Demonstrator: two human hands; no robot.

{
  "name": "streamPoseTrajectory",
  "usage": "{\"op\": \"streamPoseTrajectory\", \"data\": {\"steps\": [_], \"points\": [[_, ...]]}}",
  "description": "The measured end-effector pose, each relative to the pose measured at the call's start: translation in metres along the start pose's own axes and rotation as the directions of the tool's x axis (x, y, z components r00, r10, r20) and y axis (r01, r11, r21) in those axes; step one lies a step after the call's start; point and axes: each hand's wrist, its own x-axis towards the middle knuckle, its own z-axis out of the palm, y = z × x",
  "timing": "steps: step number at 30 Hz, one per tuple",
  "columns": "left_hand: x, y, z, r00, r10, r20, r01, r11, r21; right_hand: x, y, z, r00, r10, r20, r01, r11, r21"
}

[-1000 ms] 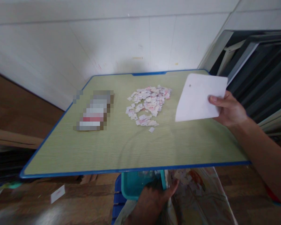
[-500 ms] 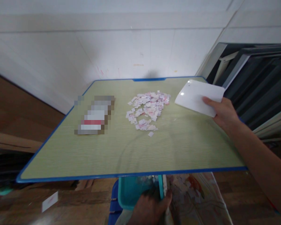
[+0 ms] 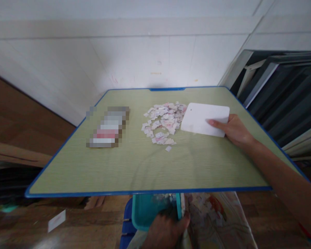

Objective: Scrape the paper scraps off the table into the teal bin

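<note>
My right hand (image 3: 237, 129) is closed on a thin white plastic sheet (image 3: 199, 119) with rounded corners and a small hole. Its thumb lies flat on top. The sheet's left edge is beside a loose pile of small paper scraps (image 3: 168, 116), white with pinkish and purplish prints. Below the table's front edge, my left hand (image 3: 166, 230) grips the right wall of a teal tub (image 3: 142, 214), fingers inside and thumb outside. More scraps show in the tub.
The light-green table (image 3: 114, 173) has a blue rim and stands against a white wall. A pixelated rectangular item (image 3: 109, 128) lies on its left. Dark panels (image 3: 282, 79) lean at the right. Beside the tub, a patterned cloth (image 3: 223, 231) bears scraps. A paper piece (image 3: 57, 220) lies on the floor.
My right hand has brought the white sheet left and lower, to the right side of the scrap pile. My left hand keeps its place on the tub.
</note>
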Motion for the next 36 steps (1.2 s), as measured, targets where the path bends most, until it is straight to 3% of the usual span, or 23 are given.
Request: {"op": "streamPoseTrajectory", "data": {"steps": [16, 23, 36], "points": [[0.001, 0.001, -0.003, 0.999, -0.029, -0.031, 0.030, 0.999, 0.023, -0.007, -0.011, 0.002, 0.969, 0.092, 0.227, -0.076, 0.994, -0.078], [0.000, 0.002, -0.001, 1.000, -0.016, -0.016, 0.016, 1.000, 0.017, -0.010, -0.014, 0.004, 0.914, 0.107, 0.391, -0.087, 0.994, -0.068], [0.000, 0.002, -0.005, 1.000, -0.022, -0.011, 0.022, 1.000, 0.000, -0.028, -0.017, 0.028, 0.833, 0.029, 0.552, -0.024, 1.000, -0.017]]}}
